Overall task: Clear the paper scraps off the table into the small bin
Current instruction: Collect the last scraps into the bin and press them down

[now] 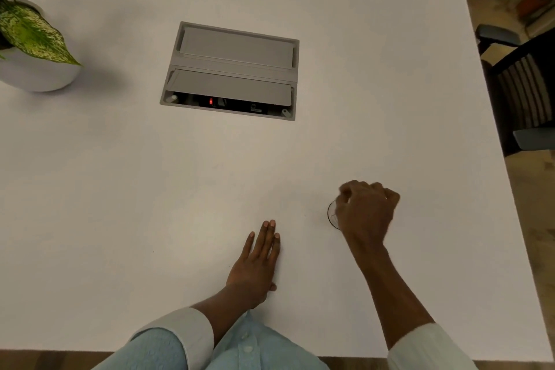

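The small bin [331, 215], a little round container with a dark rim, stands on the white table [120, 189] at the front right. Only its left edge shows, because my right hand [365, 210] is directly over it, covering the rest. That hand's fingers are curled in, knuckles up; I cannot see whether anything is inside them. My left hand [256, 261] lies flat on the table to the left of the bin, palm down, fingers straight and close together, holding nothing. No paper scraps are visible on the table.
A grey cable box [231, 69] is set into the table's middle, its front flap ajar. A potted plant [30, 39] in a white pot stands at the far left. A dark chair [522, 90] is beyond the right table edge.
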The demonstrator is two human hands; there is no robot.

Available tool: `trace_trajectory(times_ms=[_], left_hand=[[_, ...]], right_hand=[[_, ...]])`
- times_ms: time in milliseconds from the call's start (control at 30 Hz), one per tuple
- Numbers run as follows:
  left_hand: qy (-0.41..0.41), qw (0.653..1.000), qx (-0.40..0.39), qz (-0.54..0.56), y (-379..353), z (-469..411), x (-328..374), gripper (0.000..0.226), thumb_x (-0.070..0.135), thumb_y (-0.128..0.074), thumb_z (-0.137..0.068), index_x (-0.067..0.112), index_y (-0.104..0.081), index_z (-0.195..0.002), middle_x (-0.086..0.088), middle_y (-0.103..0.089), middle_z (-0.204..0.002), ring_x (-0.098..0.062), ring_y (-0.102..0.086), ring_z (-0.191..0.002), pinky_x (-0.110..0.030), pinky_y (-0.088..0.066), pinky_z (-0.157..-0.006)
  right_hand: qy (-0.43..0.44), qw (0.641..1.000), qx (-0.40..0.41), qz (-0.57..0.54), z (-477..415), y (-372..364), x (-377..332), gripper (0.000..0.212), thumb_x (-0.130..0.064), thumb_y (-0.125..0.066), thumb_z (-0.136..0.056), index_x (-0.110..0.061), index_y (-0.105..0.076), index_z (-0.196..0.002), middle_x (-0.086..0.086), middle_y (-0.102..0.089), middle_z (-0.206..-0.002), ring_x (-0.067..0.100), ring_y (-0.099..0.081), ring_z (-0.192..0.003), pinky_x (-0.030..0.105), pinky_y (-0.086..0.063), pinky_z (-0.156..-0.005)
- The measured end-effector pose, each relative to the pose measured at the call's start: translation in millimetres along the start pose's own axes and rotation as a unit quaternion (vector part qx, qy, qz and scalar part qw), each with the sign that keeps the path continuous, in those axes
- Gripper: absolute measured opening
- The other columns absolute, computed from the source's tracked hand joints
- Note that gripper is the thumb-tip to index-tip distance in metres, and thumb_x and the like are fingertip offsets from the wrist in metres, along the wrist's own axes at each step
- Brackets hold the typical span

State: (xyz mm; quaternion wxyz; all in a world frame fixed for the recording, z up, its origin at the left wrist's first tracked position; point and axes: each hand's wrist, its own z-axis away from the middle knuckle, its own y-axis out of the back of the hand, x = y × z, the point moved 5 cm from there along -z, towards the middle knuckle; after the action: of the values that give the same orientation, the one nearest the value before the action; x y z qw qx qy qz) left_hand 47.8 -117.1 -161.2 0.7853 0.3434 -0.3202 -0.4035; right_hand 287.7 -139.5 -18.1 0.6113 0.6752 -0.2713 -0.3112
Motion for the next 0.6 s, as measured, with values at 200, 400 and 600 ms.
trace_trajectory(times_ms=[200,400,600], left_hand=[[0.001,1.000,-0.017,-0.014,0.2,-1.5,1.7,0.113,0.052,-0.060,-0.098,0.001,0.020,-0.160,-0.024,0.044,-0.160,-0.039,0.042,-0.148,-0.056,0.004,-0.129],[0.002,1.000,-0.029,-0.009,2.1,-0.7,1.5,0.113,0.051,-0.060,-0.099,0.002,0.023,-0.159,-0.021,0.046,-0.159,-0.036,0.044,-0.147,-0.054,0.005,-0.130],[0.001,0.999,-0.032,-0.013,3.9,0.3,3.6,0.113,0.052,-0.060,-0.099,0.002,0.022,-0.159,-0.022,0.044,-0.160,-0.038,0.041,-0.149,-0.055,0.003,-0.130]], right_hand=[[-0.017,0.997,-0.080,-0.006,19.7,-14.7,51.0,0.018,-0.008,-0.068,-0.087,-0.019,-0.075,-0.100,0.002,-0.075,-0.090,0.029,-0.062,-0.094,0.040,-0.043,-0.084],[0.008,0.993,-0.087,-0.085,39.0,-14.3,54.9,0.047,0.016,-0.068,-0.070,-0.008,-0.074,-0.111,0.010,-0.075,-0.104,0.033,-0.067,-0.102,0.042,-0.060,-0.068],[0.038,0.978,-0.176,-0.108,53.6,-38.2,47.7,0.058,0.009,-0.047,-0.088,-0.008,-0.055,-0.143,0.010,-0.051,-0.151,0.026,-0.045,-0.143,0.041,-0.044,-0.113]])
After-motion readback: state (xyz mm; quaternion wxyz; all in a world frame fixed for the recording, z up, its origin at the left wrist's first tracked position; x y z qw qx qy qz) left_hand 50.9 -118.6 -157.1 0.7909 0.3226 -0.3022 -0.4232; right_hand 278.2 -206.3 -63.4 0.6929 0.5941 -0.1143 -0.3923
